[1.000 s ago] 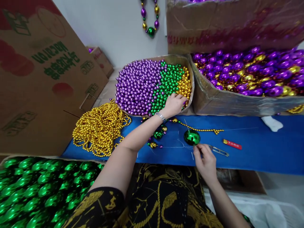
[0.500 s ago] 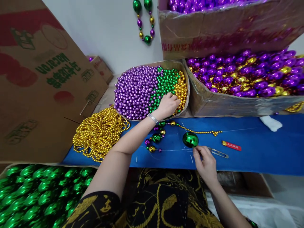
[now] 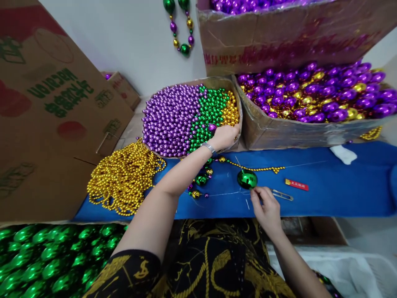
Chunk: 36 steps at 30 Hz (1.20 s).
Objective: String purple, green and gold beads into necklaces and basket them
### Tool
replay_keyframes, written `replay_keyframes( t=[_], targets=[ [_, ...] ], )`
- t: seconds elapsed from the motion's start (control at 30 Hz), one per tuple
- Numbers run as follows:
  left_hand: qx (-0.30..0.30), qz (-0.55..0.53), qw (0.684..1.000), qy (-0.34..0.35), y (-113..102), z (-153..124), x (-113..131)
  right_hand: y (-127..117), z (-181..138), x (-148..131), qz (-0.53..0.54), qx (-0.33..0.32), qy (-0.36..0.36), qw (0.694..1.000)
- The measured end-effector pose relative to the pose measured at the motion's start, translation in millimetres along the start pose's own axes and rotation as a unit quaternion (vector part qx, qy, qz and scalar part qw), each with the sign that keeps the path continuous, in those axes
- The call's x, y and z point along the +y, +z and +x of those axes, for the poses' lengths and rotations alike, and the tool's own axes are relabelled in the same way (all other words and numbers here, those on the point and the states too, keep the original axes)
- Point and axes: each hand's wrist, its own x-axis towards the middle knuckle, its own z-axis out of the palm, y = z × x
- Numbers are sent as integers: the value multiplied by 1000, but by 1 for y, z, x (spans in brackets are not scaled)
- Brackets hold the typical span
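My right hand (image 3: 265, 205) is closed in a pinch at the lower end of a large green bead (image 3: 247, 179). A thin needle (image 3: 238, 162) sticks out of the bead's top, and its lower end runs to my fingertips. My left hand (image 3: 228, 135) reaches into a box of small beads, near the gold beads (image 3: 230, 107) at the right wall. Its fingers are curled and their tips are hidden. A bigger purple bead (image 3: 212, 127) shows beside that hand; whether it is held I cannot tell. A partly strung bead strand (image 3: 201, 179) lies on the blue cloth under my left forearm.
Gold bead chains (image 3: 124, 178) are heaped at left. A red-and-yellow lighter (image 3: 297, 184), a metal clip-like tool (image 3: 283, 195) and a white scrap (image 3: 343, 154) lie on the blue cloth (image 3: 335, 194). Boxes of large beads (image 3: 310, 95) stand behind, and large green beads (image 3: 52, 252) at lower left.
My left hand has moved nearer to me, toward the box's right front corner, and the bigger purple bead now shows beside it. My right hand stays at the green bead. The view has shifted slightly.
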Motion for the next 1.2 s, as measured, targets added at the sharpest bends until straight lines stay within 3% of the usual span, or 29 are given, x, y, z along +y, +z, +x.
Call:
replay_keyframes(
  t=[0.1, 0.17, 0.23, 0.3, 0.4, 0.47, 0.53, 0.7, 0.97, 1.2],
  targets=[
    [69, -78, 995, -12, -4, -10, -4, 1, -1, -5, 7, -1, 13, 1000],
    [132, -230, 964, -14, -5, -26, -7, 1, -4, -7, 16, -4, 22, 1000],
    [147, -437, 887, -25, -3, -51, -6, 1, -8, -8, 24, -11, 30, 999],
    [108, -618, 777, -54, 1, -79, -1, 2, -13, -8, 28, -20, 31, 999],
    [49, -764, 632, -121, 12, -118, 11, 4, -19, -9, 30, -26, 16, 999],
    [37, -801, 575, -162, 20, -134, 16, 5, -21, -10, 29, -33, 7, 999],
    [40, -816, 546, -186, 25, -144, 18, 5, -21, -11, 25, -41, 2, 999],
    [48, -823, 534, -186, 26, -156, 14, 6, -22, -15, 17, -42, -21, 999],
    [54, -791, 586, -165, 25, -162, 10, 7, -24, -11, 8, -61, -27, 998],
    [70, -718, 684, -109, 20, -164, 12, 10, -25, -3, -48, -34, -58, 997]
  ],
)
